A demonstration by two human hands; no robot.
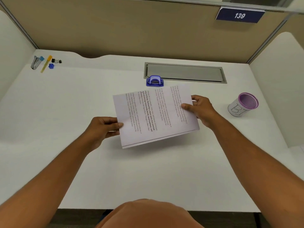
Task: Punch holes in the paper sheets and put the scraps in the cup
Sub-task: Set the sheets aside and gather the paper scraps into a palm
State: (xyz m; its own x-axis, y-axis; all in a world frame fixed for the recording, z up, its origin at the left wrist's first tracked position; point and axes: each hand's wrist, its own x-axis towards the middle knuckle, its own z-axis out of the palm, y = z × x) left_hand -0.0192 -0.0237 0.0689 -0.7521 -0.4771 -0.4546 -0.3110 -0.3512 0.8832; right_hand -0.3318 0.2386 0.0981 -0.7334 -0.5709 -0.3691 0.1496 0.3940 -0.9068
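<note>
Two bare hands hold a thin stack of white printed paper sheets [156,116] above the middle of a white desk [49,120]; the sheet count is unclear. The left hand [102,127] pinches the stack's left edge, the right hand [201,110] pinches its right edge, thumbs on top. One blue hole punch [154,81] sits just beyond the far edge of the stack. One purple mesh cup with a white paper label [243,104] stands well apart at right. Bare desk surface stretches wide on the left and nearer the person.
</note>
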